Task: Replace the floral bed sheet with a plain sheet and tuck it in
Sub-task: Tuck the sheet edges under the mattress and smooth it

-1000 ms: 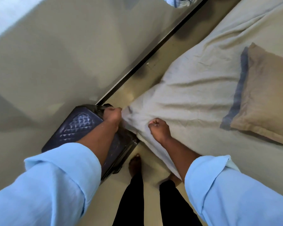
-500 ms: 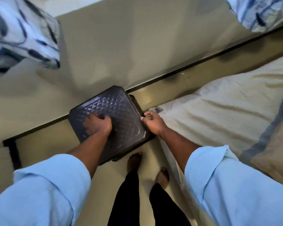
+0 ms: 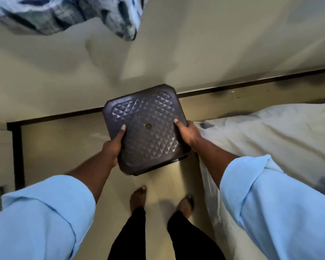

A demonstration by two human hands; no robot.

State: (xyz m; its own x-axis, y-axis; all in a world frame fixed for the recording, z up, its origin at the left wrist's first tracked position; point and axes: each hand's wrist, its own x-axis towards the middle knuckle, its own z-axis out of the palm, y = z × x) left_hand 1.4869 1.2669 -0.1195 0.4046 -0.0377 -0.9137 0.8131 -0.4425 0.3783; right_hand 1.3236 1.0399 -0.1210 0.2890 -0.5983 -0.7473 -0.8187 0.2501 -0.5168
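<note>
**Stool between me and the bed corner**

Both hands are on the dark stool (image 3: 148, 132). My left hand (image 3: 114, 147) grips its left edge with the thumb on top. My right hand (image 3: 188, 134) clamps the right edge the same way. The seat is roughly square and turned a little, with one corner toward the wall (image 3: 214, 44).

The plain sheet (image 3: 261, 132) is on the bed to my right. Its loose corner sits just beside my right hand, close to touching the stool's right side. The bed edge runs back from that corner along my right leg, so the right hand is the nearer one for tucking.

The floral sheet (image 3: 64, 14) is off the bed, up at the far left. I cannot tell whether it hangs or lies there.

Room to move: there is bare floor (image 3: 64, 143) to my left. The dark skirting strip (image 3: 251, 85) is close behind the stool, and my feet (image 3: 138, 197) are just beneath it. I judge the stool should go left, away from the corner. Swinging it right could snag the sheet.
</note>
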